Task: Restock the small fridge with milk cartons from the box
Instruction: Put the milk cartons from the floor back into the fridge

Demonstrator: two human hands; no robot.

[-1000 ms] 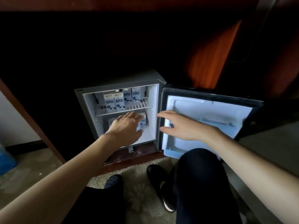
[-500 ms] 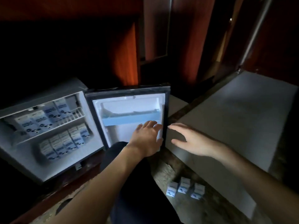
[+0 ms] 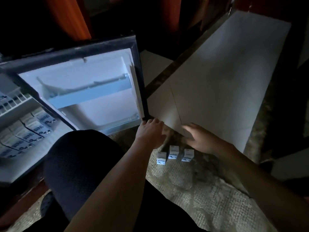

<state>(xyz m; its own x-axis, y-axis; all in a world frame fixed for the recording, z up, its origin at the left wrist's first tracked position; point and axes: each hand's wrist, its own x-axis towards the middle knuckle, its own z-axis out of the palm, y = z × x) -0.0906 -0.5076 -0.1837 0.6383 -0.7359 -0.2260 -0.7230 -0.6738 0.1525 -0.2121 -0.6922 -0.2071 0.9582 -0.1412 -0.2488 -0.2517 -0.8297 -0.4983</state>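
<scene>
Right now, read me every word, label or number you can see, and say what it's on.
Milk cartons on the floor: dark print on the fronts, too small and blurred to read.
Cartons in the fridge: same print, blurred, unreadable.
Fridge door: no text visible.

cam: head-worn, 1 view | faces fwd+down | close over knee [image 3: 80, 156] | fridge door [image 3: 87, 84] left, floor [image 3: 209, 206] right

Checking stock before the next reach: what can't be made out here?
Inside the fridge, head view: cut off by the left edge, so its milk cartons cannot be counted.
Print on the three floor cartons: too small and dim.
The right hand: fingers motion-blurred.
Lower left corner of the door: hidden behind the knee.
</scene>
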